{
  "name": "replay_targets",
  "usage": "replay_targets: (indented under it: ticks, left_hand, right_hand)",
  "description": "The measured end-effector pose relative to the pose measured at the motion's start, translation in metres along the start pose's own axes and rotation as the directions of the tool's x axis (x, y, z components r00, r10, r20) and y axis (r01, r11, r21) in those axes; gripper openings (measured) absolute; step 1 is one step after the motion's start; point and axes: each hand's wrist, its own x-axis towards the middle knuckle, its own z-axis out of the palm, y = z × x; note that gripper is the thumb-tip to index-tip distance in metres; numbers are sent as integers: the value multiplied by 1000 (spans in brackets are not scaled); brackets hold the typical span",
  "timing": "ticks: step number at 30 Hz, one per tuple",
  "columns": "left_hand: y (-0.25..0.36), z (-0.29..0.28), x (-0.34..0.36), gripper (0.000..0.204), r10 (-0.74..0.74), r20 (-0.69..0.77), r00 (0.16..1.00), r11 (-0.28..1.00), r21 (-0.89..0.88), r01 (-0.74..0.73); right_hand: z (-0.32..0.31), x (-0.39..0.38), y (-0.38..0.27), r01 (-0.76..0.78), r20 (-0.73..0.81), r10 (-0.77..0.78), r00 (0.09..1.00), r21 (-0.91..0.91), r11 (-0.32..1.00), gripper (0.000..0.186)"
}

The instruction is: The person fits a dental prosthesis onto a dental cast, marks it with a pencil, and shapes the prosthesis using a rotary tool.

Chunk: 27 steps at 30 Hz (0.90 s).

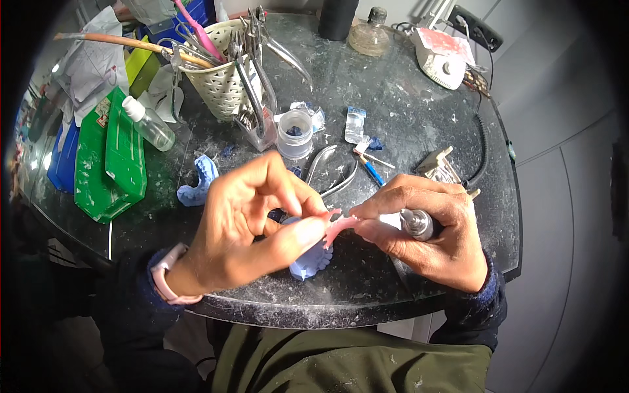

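Observation:
A thin, curved pink denture piece (pixel 341 226) is held up between both hands over the front of the bench. My left hand (pixel 252 226) pinches its left end between thumb and fingers. At the other end, the thumb and forefinger of my right hand (pixel 426 229) grip it. A silver-grey cylindrical handpiece (pixel 419 224) is also tucked in my right hand, its far end hidden by the palm. Below the denture piece sits a blue dental cast with teeth (pixel 310 264), partly covered by my left hand.
A white basket (pixel 216 88) of pliers stands at the back left, near green trays (pixel 111 157) and a spray bottle (pixel 151 124). Pliers (pixel 337 180), a clear jar (pixel 295 134) and a blue arch-shaped piece (pixel 198 181) lie beyond my hands. A coiled cord (pixel 485 144) runs along the right.

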Motion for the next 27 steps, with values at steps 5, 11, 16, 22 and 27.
replay_targets:
  ticks: [5,11,16,22,27]
  left_hand:
    - [3,1,5,36,-258,146,955,940,267,213]
    - [9,-2,-3,20,-348,85,934,917,-179,358]
    - [3,-1,-10,17,-246,104,964,934,-242,264]
    - [5,2,-8,12,-257,68,964,934,-239,266]
    - [3,0,-8,11,-238,81,968,941,-227,250]
  right_hand:
    - [-1,0,-5,12,64,-13,998,10,1000,25]
    - [-1,-6,0,245,-83,-349,933,-562,790,48]
    - [14,-7,8,267,35,-326,945,-659,703,45]
    - [18,-6,8,235,47,-271,961,-654,719,51]
    - [24,-7,14,235,21,-295,955,-659,714,46]
